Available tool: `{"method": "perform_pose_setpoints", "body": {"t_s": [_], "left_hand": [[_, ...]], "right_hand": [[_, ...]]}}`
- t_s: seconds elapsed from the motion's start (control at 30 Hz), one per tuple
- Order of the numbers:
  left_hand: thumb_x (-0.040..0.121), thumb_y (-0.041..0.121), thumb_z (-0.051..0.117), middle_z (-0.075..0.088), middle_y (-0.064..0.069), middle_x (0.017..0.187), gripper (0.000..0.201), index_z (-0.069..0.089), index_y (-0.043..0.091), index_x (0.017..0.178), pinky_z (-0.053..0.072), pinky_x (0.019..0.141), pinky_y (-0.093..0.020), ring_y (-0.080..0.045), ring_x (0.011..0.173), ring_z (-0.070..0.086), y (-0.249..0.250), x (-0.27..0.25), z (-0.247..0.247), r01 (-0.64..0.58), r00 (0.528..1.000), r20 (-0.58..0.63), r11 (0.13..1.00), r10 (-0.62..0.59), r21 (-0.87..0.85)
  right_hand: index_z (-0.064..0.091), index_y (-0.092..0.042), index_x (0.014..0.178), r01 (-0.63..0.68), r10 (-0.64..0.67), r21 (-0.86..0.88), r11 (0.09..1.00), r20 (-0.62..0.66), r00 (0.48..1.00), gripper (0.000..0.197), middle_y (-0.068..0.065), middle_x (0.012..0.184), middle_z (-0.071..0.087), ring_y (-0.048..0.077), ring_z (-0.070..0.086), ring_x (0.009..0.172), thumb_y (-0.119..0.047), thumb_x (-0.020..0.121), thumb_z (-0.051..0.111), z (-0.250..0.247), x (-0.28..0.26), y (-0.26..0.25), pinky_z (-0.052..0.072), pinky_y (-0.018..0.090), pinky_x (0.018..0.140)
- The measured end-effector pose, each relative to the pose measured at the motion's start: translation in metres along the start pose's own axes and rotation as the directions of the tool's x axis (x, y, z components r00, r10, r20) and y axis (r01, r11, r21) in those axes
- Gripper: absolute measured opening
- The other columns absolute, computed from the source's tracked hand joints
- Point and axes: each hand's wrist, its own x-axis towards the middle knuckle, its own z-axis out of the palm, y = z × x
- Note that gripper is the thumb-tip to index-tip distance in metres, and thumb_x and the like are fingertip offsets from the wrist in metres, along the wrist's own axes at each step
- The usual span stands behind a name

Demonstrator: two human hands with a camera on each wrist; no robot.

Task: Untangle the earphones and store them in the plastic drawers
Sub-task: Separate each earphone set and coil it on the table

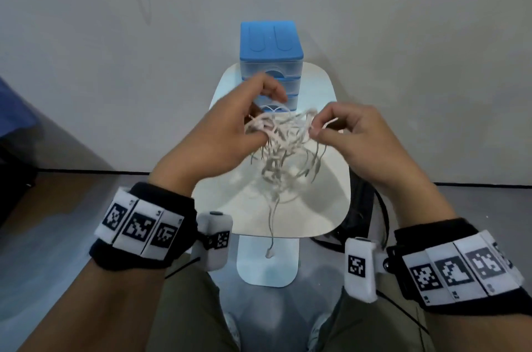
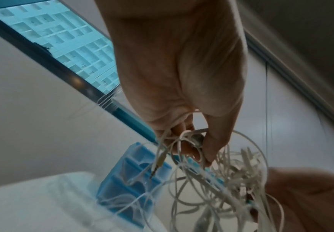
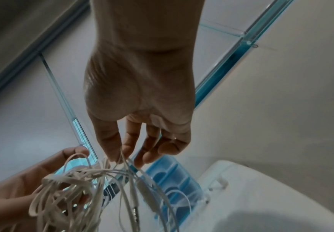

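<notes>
Both hands grip the earphones (image 1: pixel 283 135) above the table (image 1: pixel 325 207): left hand (image 1: pixel 213 133) holding the bundle, right hand (image 1: pixel 354 133) pinching one strand. Pulling hard would likely tighten knots.

The head view looks down from above onto both hands, which hold a cord tangle (image 1: pixel 283 144) over a small table (image 1: pixel 331 207). Each wrist view looks close along its own palm toward the fingertips. All three share the tangle and the drawers (image 1: pixel 272 64) beyond the grip.

hidden: drawers (image 1: pixel 273 84) lower fronts behind left hand (image 1: pixel 227 133) | blurred: earphones (image 1: pixel 283 144) tangle
</notes>
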Motion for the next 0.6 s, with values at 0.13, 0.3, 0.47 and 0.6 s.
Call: {"method": "perform_pose_setpoints", "body": {"t_s": [0.13, 0.3, 0.47, 0.6], "left_hand": [[0.081, -0.013, 0.061, 0.062, 0.009, 0.111, 0.049, 0.055, 0.021, 0.116, 0.046, 0.071, -0.025, -0.012, 0.072, 0.057, 0.031, 0.032, -0.020, -0.176, 0.973, -0.123, 0.972, 0.195, 0.155], [0.084, -0.006, 0.060, 0.062, 0.003, 0.120, 0.042, 0.060, 0.017, 0.119, 0.056, 0.084, -0.040, -0.020, 0.091, 0.068, 0.063, 0.062, -0.038, -0.321, 0.910, -0.127, 0.863, 0.395, 0.390], [0.084, -0.003, 0.056, 0.063, 0.008, 0.120, 0.043, 0.062, 0.012, 0.124, 0.055, 0.084, -0.036, -0.015, 0.092, 0.067, 0.087, 0.082, -0.048, -0.395, 0.863, -0.099, 0.783, 0.496, 0.480], [0.087, 0.001, 0.056, 0.065, 0.009, 0.121, 0.038, 0.063, 0.016, 0.121, 0.056, 0.085, -0.037, -0.010, 0.092, 0.066, 0.088, 0.082, -0.044, -0.399, 0.851, -0.153, 0.808, 0.502, 0.433]], "right_hand": [[0.072, -0.007, 0.079, 0.154, -0.158, -0.041, 0.987, -0.146, 0.977, 0.007, -0.008, 0.076, 0.067, 0.007, 0.053, 0.068, -0.007, 0.084, 0.077, -0.020, 0.019, -0.026, 0.043, 0.019, 0.066], [0.074, -0.007, 0.079, 0.229, -0.249, -0.134, 0.964, -0.161, 0.955, 0.005, 0.011, 0.077, 0.072, 0.010, 0.055, 0.063, -0.008, 0.080, 0.079, -0.036, 0.031, -0.051, 0.045, 0.029, 0.061], [0.073, -0.001, 0.084, 0.290, -0.303, -0.091, 0.953, -0.201, 0.932, 0.007, 0.015, 0.080, 0.073, 0.037, 0.069, 0.074, -0.005, 0.082, 0.077, -0.041, 0.036, -0.065, 0.058, 0.046, 0.069], [0.068, 0.000, 0.086, 0.300, -0.303, -0.044, 0.953, -0.205, 0.931, 0.005, 0.008, 0.076, 0.071, 0.020, 0.067, 0.066, -0.003, 0.085, 0.072, -0.042, 0.037, -0.066, 0.052, 0.033, 0.062]]}}
